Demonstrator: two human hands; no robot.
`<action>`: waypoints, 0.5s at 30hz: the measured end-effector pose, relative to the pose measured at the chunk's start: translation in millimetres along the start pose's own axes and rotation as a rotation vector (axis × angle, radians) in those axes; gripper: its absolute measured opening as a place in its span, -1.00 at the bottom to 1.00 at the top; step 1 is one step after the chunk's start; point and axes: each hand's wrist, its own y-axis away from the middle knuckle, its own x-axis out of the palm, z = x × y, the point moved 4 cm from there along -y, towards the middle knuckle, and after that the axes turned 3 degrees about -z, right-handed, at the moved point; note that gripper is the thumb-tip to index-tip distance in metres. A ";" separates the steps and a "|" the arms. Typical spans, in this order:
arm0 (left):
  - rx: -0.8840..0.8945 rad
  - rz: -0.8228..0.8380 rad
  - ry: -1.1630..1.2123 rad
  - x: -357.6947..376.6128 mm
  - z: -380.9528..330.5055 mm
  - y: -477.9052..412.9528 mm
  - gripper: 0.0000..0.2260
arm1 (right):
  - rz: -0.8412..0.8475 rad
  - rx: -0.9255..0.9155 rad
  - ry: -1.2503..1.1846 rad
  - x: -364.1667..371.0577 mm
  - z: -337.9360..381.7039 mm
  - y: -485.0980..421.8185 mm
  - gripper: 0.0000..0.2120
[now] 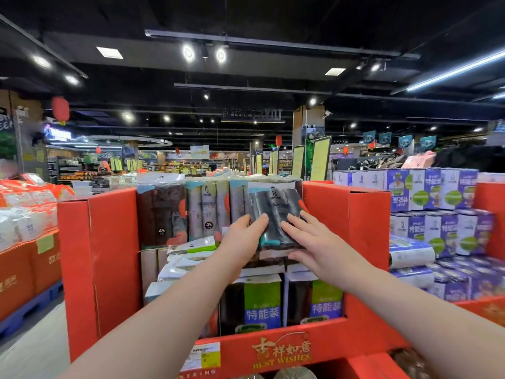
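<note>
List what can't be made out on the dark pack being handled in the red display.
- Head view, dark pack: lower front covered by the left hand and right hand.
- Head view, its label print: blurred and too small.
- Head view, price tag on the red display: print too small.

1. Both bare forearms stretch forward from below, drawing together toward the hands.
2. The left hand [241, 235] pinches the dark pack [276, 212] at its lower left edge, thumb across the front.
3. The right hand [314, 242] lies flat, fingers straight on its front.
</note>
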 end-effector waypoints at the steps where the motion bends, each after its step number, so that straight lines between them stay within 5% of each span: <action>1: 0.071 -0.036 -0.111 -0.8 -0.7 -0.5 -0.58 | 0.048 0.024 -0.014 0.0 -4.8 0.8 -0.43; 5: 0.265 -0.061 -0.540 -2.7 8.1 -4.5 -0.61 | 0.241 0.099 0.089 3.9 -20.6 1.0 -0.46; 10: 0.393 0.165 -1.084 6.4 30.7 -5.5 -0.52 | 0.375 0.199 0.187 3.0 -31.8 -5.0 -0.62; 15: 0.489 0.125 -1.192 8.5 37.6 -5.2 -0.55 | 0.370 0.231 0.177 10.8 -43.3 -6.8 -0.67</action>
